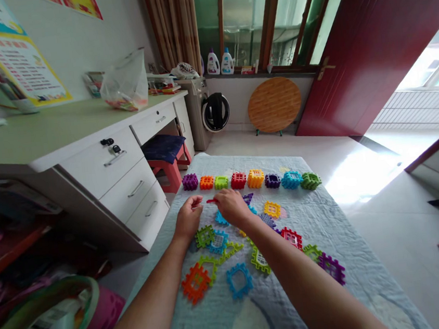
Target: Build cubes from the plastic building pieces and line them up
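Observation:
My right hand pinches a small red plastic piece, which pokes out to the left of its fingertips. To the left of that piece, my left hand hovers with loosely curled fingers and nothing visible in them. Beyond both hands runs a row of block stacks, including a purple stack, an orange stack, a red stack and a yellow stack. Loose toothed square pieces lie around my forearms, among them an orange square, a blue square and a purple square. My right arm hides some pieces.
A light blue cloth covers the low table. On the left stands a desk with drawers, a plastic bag on top and a pink stool beneath. A basket sits at lower left. A red door stands at right.

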Demonstrator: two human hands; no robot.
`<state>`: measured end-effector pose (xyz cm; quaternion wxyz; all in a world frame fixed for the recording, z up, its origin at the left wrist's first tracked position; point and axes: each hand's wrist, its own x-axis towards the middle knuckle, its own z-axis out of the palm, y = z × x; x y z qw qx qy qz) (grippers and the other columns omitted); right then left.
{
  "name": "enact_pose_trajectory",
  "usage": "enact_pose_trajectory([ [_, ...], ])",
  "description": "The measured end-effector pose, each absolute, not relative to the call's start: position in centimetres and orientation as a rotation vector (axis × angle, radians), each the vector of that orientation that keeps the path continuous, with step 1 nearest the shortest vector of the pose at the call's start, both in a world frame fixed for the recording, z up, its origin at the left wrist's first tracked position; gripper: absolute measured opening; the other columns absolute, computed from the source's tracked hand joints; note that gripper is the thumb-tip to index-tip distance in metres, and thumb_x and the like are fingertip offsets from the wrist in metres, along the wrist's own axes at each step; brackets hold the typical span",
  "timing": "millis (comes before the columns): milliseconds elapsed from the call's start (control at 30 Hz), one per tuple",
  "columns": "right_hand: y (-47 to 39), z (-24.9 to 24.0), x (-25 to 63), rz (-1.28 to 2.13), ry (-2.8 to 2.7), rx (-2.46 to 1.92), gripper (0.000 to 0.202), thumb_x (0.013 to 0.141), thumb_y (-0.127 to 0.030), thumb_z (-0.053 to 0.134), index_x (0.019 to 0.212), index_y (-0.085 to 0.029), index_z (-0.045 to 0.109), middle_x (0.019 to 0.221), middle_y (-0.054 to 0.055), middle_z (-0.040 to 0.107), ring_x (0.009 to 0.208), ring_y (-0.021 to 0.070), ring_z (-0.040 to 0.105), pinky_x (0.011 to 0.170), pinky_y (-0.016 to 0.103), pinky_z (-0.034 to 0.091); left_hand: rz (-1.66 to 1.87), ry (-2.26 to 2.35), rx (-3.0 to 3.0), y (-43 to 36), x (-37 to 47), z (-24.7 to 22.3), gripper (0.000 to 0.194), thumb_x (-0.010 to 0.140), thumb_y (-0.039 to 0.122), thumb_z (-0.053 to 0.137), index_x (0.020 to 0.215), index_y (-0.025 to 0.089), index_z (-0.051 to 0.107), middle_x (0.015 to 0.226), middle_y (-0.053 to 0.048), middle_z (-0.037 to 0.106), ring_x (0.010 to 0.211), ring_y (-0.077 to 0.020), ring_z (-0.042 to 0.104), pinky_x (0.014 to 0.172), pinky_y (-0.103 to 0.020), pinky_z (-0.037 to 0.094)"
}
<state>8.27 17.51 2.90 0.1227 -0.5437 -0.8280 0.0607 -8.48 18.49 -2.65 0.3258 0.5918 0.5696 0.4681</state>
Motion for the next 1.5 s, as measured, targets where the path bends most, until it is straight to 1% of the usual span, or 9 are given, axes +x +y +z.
enact_pose_trajectory([
  [167,15.9,4.9,17.7,0.334,-1.939,-1.637,0.03,0.085,-0.025,0.048,0.113,-0.016,0.052,0.08,0.005,0.066,0.07,0.016,0.057,0.065,0.026,0.04,1.231,1.496,1.54,18.5,-8.3,-2.8,0.028,0.07,0.026,0.053,0.096,0.017,0.061,0.1,-0.008,0.067,0.095,-0.0209,0.062,0.091,-0.036,0.046],
  [333,12.9,3.5,28.2,0.456,-1.834,-1.858,0.025,0.078,-0.024,0.047,0.097,-0.018,0.061,0.063,-0.001,0.059,0.056,0.0143,0.053,0.056,0.025,0.038,1.232,1.484,1.56,18.5,-8.2,-2.9,0.028,0.069,0.029,0.055,0.093,0.018,0.062,0.097,-0.007,0.068,0.093,-0.0212,0.063,0.089,-0.035,0.048],
  [433,11.9,1.8,30.7,0.559,-1.947,-1.856,0.026,0.075,-0.02,0.049,0.094,-0.018,0.067,0.075,0.002,0.063,0.065,0.0154,0.057,0.063,0.028,0.043,1.231,1.486,1.566,18.4,-8.2,-2.9,0.028,0.067,0.029,0.057,0.093,0.018,0.062,0.096,-0.007,0.069,0.091,-0.0212,0.064,0.088,-0.036,0.049],
  [600,11.3,0.3,30.5,0.247,-1.932,-1.966,0.039,0.076,-0.025,0.058,0.114,-0.018,0.062,0.103,0.01,0.058,0.091,0.0208,0.057,0.084,0.035,0.043,1.212,1.489,1.596,18.3,-8.2,-3.0,0.029,0.067,0.031,0.058,0.092,0.017,0.062,0.096,-0.008,0.069,0.09,-0.0214,0.064,0.088,-0.036,0.049],
  [767,10.8,0.3,29.6,0.255,-1.928,-2.127,0.053,0.074,-0.05,0.061,0.115,-0.016,0.059,0.101,0.011,0.057,0.093,0.0251,0.055,0.083,0.037,0.042,1.193,1.484,1.623,18.4,-8.4,-3.1,0.031,0.067,0.032,0.058,0.093,0.017,0.062,0.097,-0.008,0.069,0.09,-0.0215,0.065,0.089,-0.037,0.049],
  [1033,9.9,1.6,28.8,0.373,-2.056,-1.88,0.052,0.062,-0.018,0.061,0.114,-0.016,0.055,0.102,0.008,0.056,0.096,0.0221,0.053,0.088,0.036,0.04,1.185,1.492,1.623,18.2,-8.4,-3.1,0.03,0.067,0.032,0.059,0.093,0.018,0.061,0.095,-0.007,0.069,0.091,-0.0217,0.065,0.09,-0.037,0.049],
  [1167,9.0,2.9,28.3,0.571,-2.211,-1.624,0.05,0.065,-0.015,0.058,0.115,-0.02,0.055,0.106,0.006,0.056,0.095,0.0185,0.054,0.087,0.033,0.043,1.173,1.495,1.62,18.2,-8.4,-3.1,0.029,0.067,0.032,0.059,0.092,0.018,0.061,0.096,-0.007,0.069,0.091,-0.0218,0.065,0.089,-0.037,0.049],
  [1400,9.5,2.4,29.4,0.288,-2.12,-1.949,0.046,0.067,-0.02,0.064,0.112,-0.016,0.06,0.105,0.009,0.057,0.098,0.0232,0.052,0.089,0.037,0.04,1.166,1.498,1.636,18.2,-8.3,-3.0,0.03,0.067,0.033,0.058,0.092,0.018,0.062,0.094,-0.007,0.069,0.089,-0.0212,0.065,0.087,-0.035,0.05],
  [1500,8.9,3.5,29.1,0.339,-2.132,-1.913,0.031,0.069,-0.027,0.067,0.099,-0.018,0.063,0.099,0.007,0.057,0.092,0.0213,0.053,0.084,0.035,0.042,1.152,1.504,1.638,18.1,-8.1,-2.7,0.03,0.066,0.033,0.058,0.091,0.018,0.062,0.093,-0.007,0.069,0.089,-0.0216,0.065,0.087,-0.036,0.05],
])
